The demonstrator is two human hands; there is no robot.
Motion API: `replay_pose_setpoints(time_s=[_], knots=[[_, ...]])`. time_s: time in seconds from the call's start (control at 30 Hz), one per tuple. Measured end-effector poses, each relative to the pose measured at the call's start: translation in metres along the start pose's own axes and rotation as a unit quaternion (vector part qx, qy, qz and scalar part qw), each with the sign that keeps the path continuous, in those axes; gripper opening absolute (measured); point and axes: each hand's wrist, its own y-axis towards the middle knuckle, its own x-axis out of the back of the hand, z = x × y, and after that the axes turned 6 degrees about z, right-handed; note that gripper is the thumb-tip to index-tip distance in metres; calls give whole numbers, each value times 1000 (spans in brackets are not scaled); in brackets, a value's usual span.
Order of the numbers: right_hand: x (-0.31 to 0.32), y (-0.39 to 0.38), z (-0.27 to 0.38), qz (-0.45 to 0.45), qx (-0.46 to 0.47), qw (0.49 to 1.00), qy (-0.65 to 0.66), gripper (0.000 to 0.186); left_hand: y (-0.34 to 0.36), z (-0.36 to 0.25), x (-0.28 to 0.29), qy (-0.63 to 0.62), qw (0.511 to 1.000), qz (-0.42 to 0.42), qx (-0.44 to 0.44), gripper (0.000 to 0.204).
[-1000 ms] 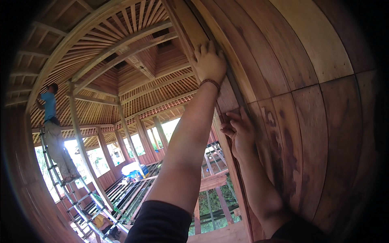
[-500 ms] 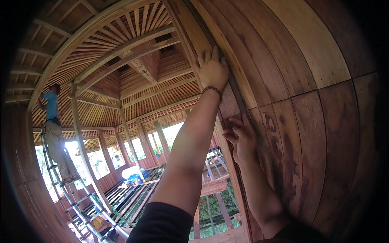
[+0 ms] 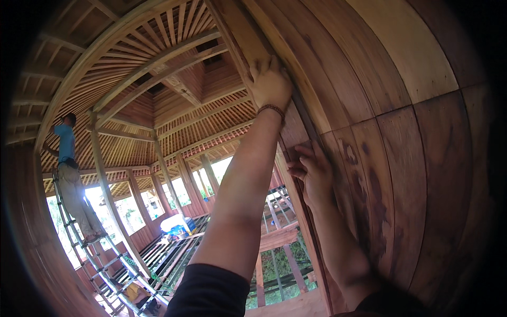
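A narrow upright wooden board runs along the edge of the plank wall, beside the opening. My left hand, with a beaded bracelet at its wrist, is raised high on the board, its fingers bent over it and closed against its sides. Lower down, my right hand is at the board's lower end, beside the dark groove against the wall. Its fingers are half bent and apart, the upper ones touching the wood. The palm sides of both hands are hidden.
Stained wall planks fill the right side. At the left, a person in a blue shirt stands on a metal ladder. Open floor joists and a blue-and-white bundle lie beyond, under a slatted roof.
My left hand sits slightly lower with its fingers more bent. The right hand's fingers have drawn in a little against the wood. The view has shifted slightly.
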Motion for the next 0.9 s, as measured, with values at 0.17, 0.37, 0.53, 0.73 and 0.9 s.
replay_pose_setpoints(time_s=[0.17,0.37,0.53,0.73,0.9], knots=[[6,5,-1,-2,-7,996,-92,72,0,1,-3,11,1000,5,-7,46],[12,10,-7,-2,2,993,-118,68,2,2,-8,16,1000,19,-4,48],[12,6,-9,-16,9,995,-102,66,4,4,-12,31,999,18,6,48],[18,12,-16,17,51,983,-177,70,4,3,-13,47,999,7,0,48],[15,7,-6,31,26,970,-241,75,1,0,-6,23,999,19,18,48]])
